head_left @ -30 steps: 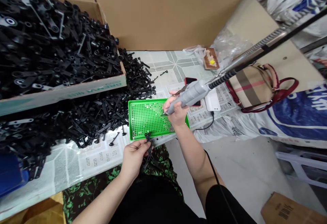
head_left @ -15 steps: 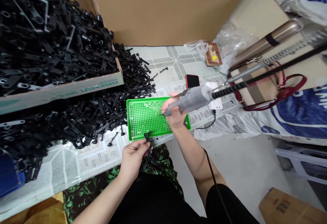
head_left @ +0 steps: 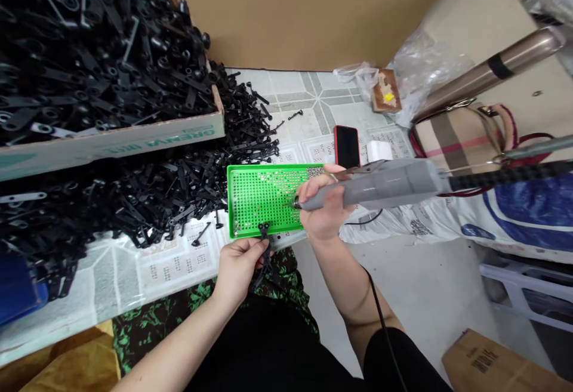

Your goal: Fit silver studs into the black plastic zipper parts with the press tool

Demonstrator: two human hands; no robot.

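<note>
My left hand (head_left: 237, 264) pinches several black plastic arms (head_left: 264, 232) with ringed ends between thumb and fingers, at the front edge of a green perforated tray (head_left: 230, 201). Small metal screws sit in many of the tray's holes, thickest toward its far right corner. Wrapped around a grey electric screwdriver (head_left: 389, 184), my right hand (head_left: 326, 216) is over the tray's right side. The driver lies nearly level, its metal tip pointing left above the tray, apart from the black arms. Whether a screw is on the tip is too small to tell.
A cardboard box (head_left: 179, 132) heaped with black parts stands at left, with a loose pile (head_left: 179, 186) before it. Beyond the driver are a red-edged phone (head_left: 347, 146), a white charger block (head_left: 378, 150), a brown block (head_left: 385, 90) and a checked handbag (head_left: 461, 138).
The screwdriver has swung from a slant to nearly level, its rear end moving right and slightly down with my right hand. My left hand keeps its hold. The view has shifted slightly.
</note>
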